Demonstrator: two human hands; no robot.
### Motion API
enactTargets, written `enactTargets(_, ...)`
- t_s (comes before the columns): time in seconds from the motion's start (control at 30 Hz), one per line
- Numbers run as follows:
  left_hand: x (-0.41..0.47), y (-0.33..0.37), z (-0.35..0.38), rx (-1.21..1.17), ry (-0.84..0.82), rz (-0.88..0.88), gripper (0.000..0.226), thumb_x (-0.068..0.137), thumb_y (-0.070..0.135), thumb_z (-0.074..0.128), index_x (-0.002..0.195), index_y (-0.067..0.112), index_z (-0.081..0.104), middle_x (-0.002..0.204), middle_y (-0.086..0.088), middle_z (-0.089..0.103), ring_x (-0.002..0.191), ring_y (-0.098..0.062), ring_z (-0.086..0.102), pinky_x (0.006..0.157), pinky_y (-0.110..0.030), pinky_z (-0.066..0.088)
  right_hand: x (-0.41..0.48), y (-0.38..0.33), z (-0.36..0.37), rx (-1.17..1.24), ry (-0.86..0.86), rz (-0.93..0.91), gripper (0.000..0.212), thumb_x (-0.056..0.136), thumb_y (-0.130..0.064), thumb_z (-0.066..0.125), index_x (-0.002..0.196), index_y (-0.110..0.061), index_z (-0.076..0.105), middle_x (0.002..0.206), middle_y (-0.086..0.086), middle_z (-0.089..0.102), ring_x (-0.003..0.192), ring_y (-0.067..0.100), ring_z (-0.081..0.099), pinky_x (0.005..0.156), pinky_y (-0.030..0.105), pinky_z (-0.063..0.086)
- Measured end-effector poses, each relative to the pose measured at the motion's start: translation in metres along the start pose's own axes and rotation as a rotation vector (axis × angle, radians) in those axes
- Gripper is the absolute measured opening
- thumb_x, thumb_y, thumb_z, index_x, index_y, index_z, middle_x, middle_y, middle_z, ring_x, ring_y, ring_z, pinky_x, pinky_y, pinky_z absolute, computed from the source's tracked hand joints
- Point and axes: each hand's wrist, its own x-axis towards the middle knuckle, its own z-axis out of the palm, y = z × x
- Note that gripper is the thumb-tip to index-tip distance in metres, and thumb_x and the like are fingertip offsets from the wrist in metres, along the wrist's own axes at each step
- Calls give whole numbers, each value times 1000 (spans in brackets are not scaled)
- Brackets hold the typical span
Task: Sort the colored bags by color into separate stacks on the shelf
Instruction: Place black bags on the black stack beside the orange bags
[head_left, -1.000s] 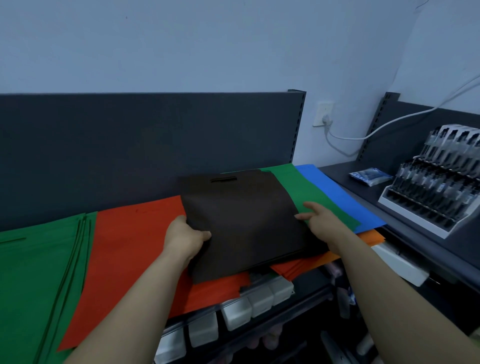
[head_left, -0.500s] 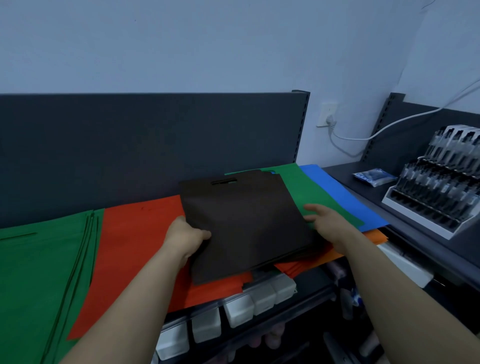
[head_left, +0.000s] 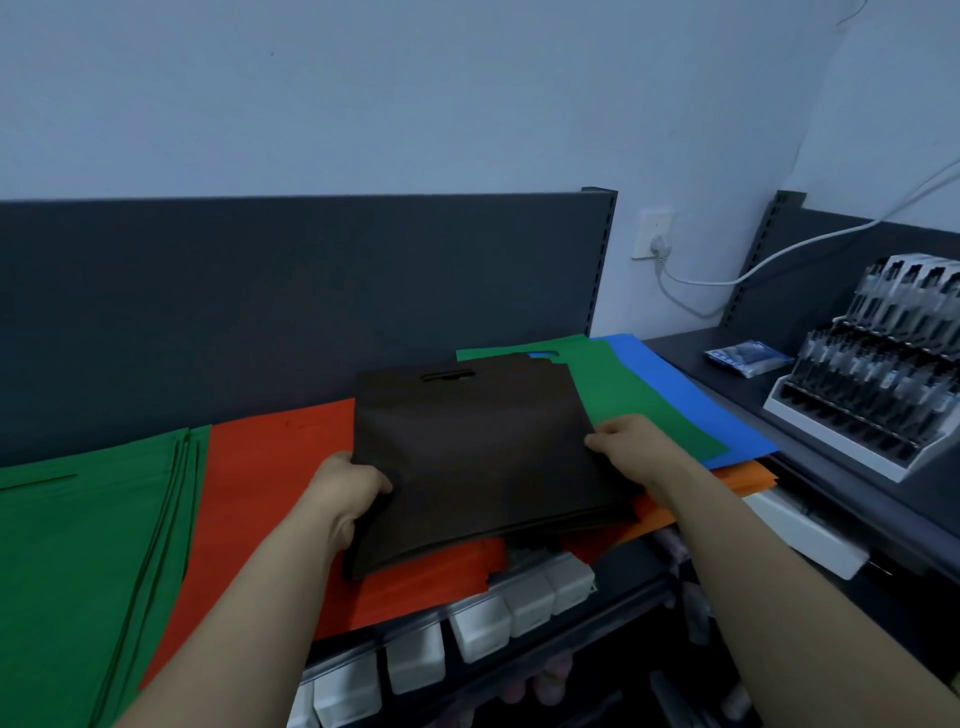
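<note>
Left hand (head_left: 349, 488) and right hand (head_left: 631, 451) are pinching opposite edges of the brown bag stack (head_left: 478, 447): light, floppy fabric, probably sagging between grips.

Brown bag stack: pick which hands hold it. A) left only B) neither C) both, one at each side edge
C: the left hand grips the brown bag stack at its left edge and the right hand grips its right edge.
</note>
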Motion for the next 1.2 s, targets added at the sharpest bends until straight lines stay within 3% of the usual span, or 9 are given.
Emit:
enactTargets(0.07,1,-1,2,-26,-17,-10,33,81,-13,54,112,-3,58,98,-21,65,77,-31,61,59,-29,47,-1,-4,-3,126,9,17,23,95,-17,57,98,1,70,93,16,71,76,24,66,68,29,53)
enactTargets(0.2,4,1,5,-71,-26,40,35,80,-12,53,111,3,57,99,-19,66,85,-33,63,68,-34,52,0,-6,-9,315,76,-28,11,91,-11,61,86,-6,68,90,13,70,75,21,63,71,32,51)
enactTargets(0.3,5,7,7,-102,-19,127,38,81,-11,52,112,11,55,103,-13,65,91,-30,63,75,-36,52,1,-16,-9,288,95,-95,22,95,-7,51,79,-6,65,82,12,67,71,21,61,66,30,49)
enactTargets(0.4,2,16,3,-86,26,221,41,81,-9,52,114,17,53,104,-5,65,95,-25,62,78,-33,50,0,-29,-3,109,186,-192,31,97,-24,47,72,-7,52,74,14,53,67,22,49,61,32,35)
enactTargets(0.5,-3,19,-13,-37,106,290,39,79,-7,54,110,18,55,103,-2,65,97,-23,61,81,-32,49,0,-40,12,2,196,-294,20,89,-27,64,82,-9,64,81,6,67,76,21,62,70,32,46)
enactTargets(0.57,-5,18,-29,3,169,306,40,78,-3,56,113,16,56,108,-4,65,100,-24,62,88,-36,51,-3,-48,25,-50,225,-335,12,84,-23,70,89,-14,66,81,0,67,83,21,64,71,28,45)
enactTargets(0.73,-21,9,-80,23,304,353,41,81,-4,56,119,11,54,108,-2,65,98,-20,61,85,-27,46,-12,-77,68,-130,257,-388,47,80,-32,73,119,-6,63,105,10,69,99,26,64,86,32,48)
enactTargets(1.2,-124,-45,-328,16,604,330,34,86,1,48,110,26,51,98,11,61,90,-14,57,70,-26,44,-144,-217,254,-28,53,-652,51,81,-33,73,125,-10,61,101,5,68,98,22,64,90,34,50)
